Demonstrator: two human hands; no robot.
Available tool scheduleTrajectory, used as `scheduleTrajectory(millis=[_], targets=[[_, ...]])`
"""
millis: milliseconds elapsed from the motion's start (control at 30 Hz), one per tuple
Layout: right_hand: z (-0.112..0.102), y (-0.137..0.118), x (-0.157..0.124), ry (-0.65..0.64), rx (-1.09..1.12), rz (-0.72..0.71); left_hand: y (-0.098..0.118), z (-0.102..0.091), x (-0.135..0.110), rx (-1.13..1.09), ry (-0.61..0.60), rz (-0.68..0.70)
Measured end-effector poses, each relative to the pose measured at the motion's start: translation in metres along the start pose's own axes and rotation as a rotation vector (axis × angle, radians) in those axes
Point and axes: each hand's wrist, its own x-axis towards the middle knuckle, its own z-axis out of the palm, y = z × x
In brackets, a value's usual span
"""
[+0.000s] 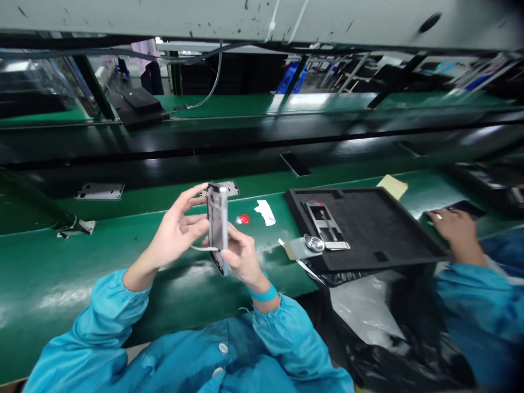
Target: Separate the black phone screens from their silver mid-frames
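Observation:
Both my hands hold a thin silver phone frame (218, 221) upright above the green bench (82, 262). My left hand (176, 232) grips its left edge and top with curled fingers. My right hand (241, 256) holds its lower part from the right; a blue band sits on that wrist. A thin strip hangs from the frame near my left palm. A red sticker (243, 219) and a white scrap (265, 212) lie on the bench just beyond.
A black tray (376, 224) at right holds a small metal part (325, 224) and a round silver piece (313, 243). A co-worker's hand (456, 229) in a blue sleeve rests at far right. Silver plates (99, 191) lie on the belt. A black bag (388, 327) hangs below.

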Motion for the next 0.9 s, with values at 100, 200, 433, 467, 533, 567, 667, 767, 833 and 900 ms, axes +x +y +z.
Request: scheduleTrajectory(millis=[100, 200, 433, 467, 533, 567, 667, 767, 833, 900], targets=[[-0.007, -0.007, -0.001, -0.034, 0.129, 0.101, -0.006, -0.003, 0.005, -0.183, -0.002, -0.039], [-0.005, -0.003, -0.004, 0.008, -0.043, 0.05, -0.015, 0.009, 0.003, -0.256, 0.035, -0.043], [0.011, -0.003, -0.017, 0.062, -0.796, -0.232, -0.018, 0.04, -0.003, -0.363, 0.266, -0.06], [0.011, -0.01, -0.017, 0.083, -0.798, -0.276, -0.016, 0.04, -0.003, -0.382, 0.25, -0.061], [0.012, -0.028, -0.013, 0.167, -0.73, -0.333, -0.011, 0.039, -0.005, -0.412, 0.189, -0.079], [0.012, -0.037, -0.009, 0.193, -0.664, -0.316, -0.009, 0.039, -0.007, -0.429, 0.149, -0.104], [0.013, -0.059, 0.005, 0.109, -0.429, -0.076, -0.006, 0.042, -0.013, -0.422, 0.066, -0.165], [0.015, -0.066, 0.012, 0.03, -0.287, 0.138, -0.006, 0.043, -0.017, -0.317, 0.04, -0.152], [0.015, -0.065, 0.012, 0.028, -0.255, 0.149, -0.006, 0.041, -0.019, -0.222, 0.023, -0.099], [0.017, -0.064, 0.01, 0.035, -0.253, 0.1, -0.007, 0.04, -0.02, -0.096, 0.012, -0.016]])
